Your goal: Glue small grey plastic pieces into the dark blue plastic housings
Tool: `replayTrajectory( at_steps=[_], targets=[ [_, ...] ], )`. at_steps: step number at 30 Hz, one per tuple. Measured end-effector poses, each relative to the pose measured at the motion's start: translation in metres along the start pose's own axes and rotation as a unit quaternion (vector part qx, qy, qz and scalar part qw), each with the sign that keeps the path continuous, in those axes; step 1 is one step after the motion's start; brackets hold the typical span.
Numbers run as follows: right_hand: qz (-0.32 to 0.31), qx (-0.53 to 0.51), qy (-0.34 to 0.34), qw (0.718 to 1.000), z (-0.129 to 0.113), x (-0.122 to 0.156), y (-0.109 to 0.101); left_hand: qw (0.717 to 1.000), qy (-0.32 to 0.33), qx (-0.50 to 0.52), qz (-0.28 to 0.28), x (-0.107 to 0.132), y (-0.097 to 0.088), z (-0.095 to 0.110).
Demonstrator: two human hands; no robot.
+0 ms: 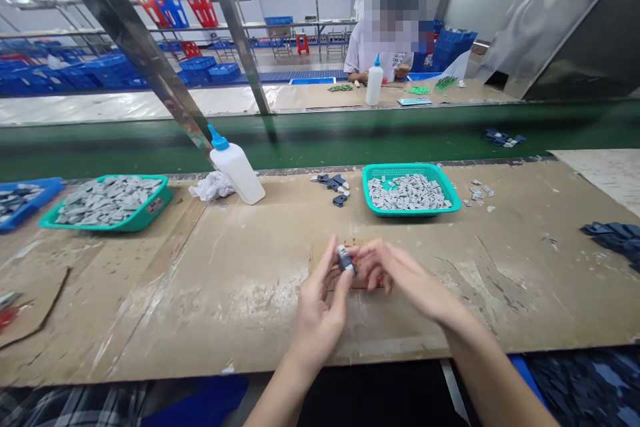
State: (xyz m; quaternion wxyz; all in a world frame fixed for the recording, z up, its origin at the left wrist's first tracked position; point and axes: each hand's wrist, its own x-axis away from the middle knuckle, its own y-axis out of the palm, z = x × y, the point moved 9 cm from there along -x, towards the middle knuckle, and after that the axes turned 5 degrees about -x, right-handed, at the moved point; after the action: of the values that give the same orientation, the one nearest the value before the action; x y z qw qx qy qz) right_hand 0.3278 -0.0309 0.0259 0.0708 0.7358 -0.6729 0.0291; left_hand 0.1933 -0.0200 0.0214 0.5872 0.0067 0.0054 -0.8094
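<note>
Counter: brown cardboard covering (240,320), scuffed and stained.
Near edge, below: plaid cloth (75,403) at lower left; dark patterned pile (585,387) at lower right.
Left hand: one (320,300), above the counter's middle; thumb and fingers closed in a pinch on a small piece.
Small piece: one (345,257), grey and dark blue, tilted, raised off the counter between the two hands.
Right hand: one (390,263), blurred; fingers curled and partly parted beside the small piece. Contact, and any item held, cannot be told.
Step in hand: judged to be close handwork on the single piece, left side holding, right side working or about to.
Next move: seems to call for a steady left pinch and exact placing of the right fingertips.
Red-marked patch: one (373,283), on the counter beneath the hands, partly hidden.
Dark pieces, right: one stack (613,237), at the counter's right side.
Green baskets: two; left (160,201) and right (413,211), both holding grey pieces.
Loose stock: dark pieces (330,181) just left of the right basket; grey bits (477,192) to its right.
Bottle: one, white, blue nozzle (237,170), leaning; crumpled tissue (209,188) beside it.
Green belt: one (300,147), beyond the counter.
Far side: a co-worker (357,53), seated behind another white bottle (374,83).
Background: blue crates (100,73); red stool (303,44).
</note>
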Motion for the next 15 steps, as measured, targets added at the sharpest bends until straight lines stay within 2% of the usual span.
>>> replayTrajectory(
  at_steps=[1,2,3,4,5,7,9,11,13,15],
  targets=[
    [0.029,0.069,-0.021,0.997,-0.007,-0.015,-0.024,0.999,0.014,-0.041,0.025,-0.004,-0.01,-0.002],
    [0.094,0.165,-0.05,0.98,-0.016,-0.029,-0.056,0.994,0.029,-0.091,0.05,-0.009,-0.023,-0.005],
    [0.162,0.291,-0.07,0.94,-0.027,-0.043,-0.088,0.985,0.045,-0.15,0.072,-0.015,-0.038,-0.007],
    [0.199,0.416,-0.063,0.885,-0.033,-0.057,-0.114,0.971,0.062,-0.215,0.091,-0.021,-0.055,-0.01],
    [0.205,0.451,-0.057,0.867,-0.034,-0.072,-0.136,0.952,0.073,-0.278,0.105,-0.028,-0.073,-0.013],
    [0.19,0.485,-0.051,0.852,-0.032,-0.098,-0.167,0.911,0.078,-0.386,0.122,-0.046,-0.112,-0.019],
    [0.16,0.488,-0.046,0.857,-0.025,-0.115,-0.181,0.86,0.085,-0.482,0.141,-0.065,-0.148,-0.019],
    [0.141,0.491,-0.044,0.858,-0.019,-0.123,-0.183,0.823,0.096,-0.541,0.142,-0.084,-0.17,-0.014],
    [0.139,0.488,-0.047,0.86,-0.015,-0.125,-0.179,0.809,0.107,-0.563,0.133,-0.101,-0.176,-0.008],
    [0.151,0.482,-0.054,0.861,-0.015,-0.123,-0.174,0.805,0.124,-0.569,0.113,-0.118,-0.163,-0.002]
  ],
)
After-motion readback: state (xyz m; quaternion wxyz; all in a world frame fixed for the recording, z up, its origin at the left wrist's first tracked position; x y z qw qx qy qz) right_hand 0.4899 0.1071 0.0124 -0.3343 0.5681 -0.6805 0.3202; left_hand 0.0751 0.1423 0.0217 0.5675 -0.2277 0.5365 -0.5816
